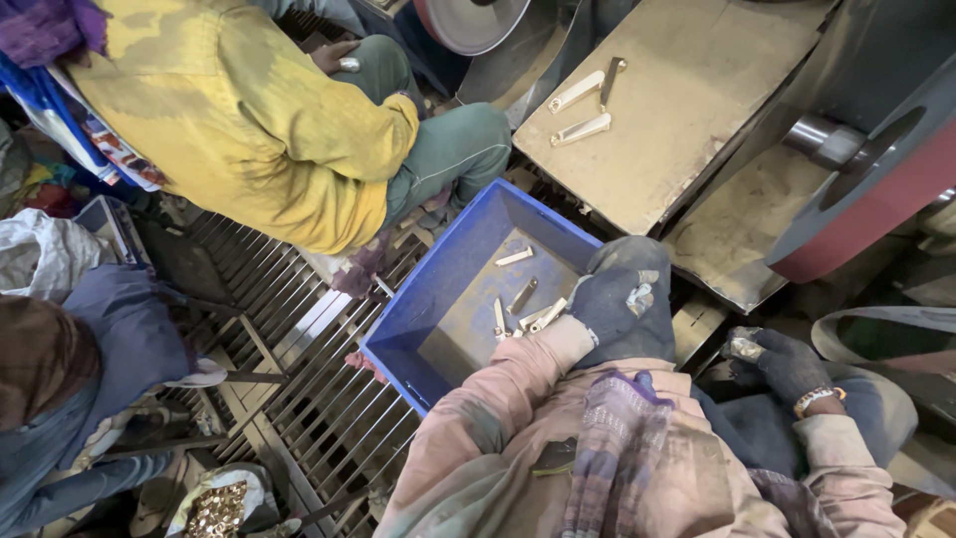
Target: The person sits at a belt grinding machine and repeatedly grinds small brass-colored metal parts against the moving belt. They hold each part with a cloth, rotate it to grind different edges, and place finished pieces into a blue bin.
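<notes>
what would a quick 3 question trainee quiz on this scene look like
1. True or false: the left hand reaches over the blue bin.
2. What lies on the flat metal plate? A) small metal pieces B) a hammer C) gloves
3. What covers the right hand?

Key: 1 true; 2 A; 3 a dark glove

Looking steeply down from head height, close over a blue bin (453,299), floor grating (319,389) and grinding machine (856,169).
</notes>
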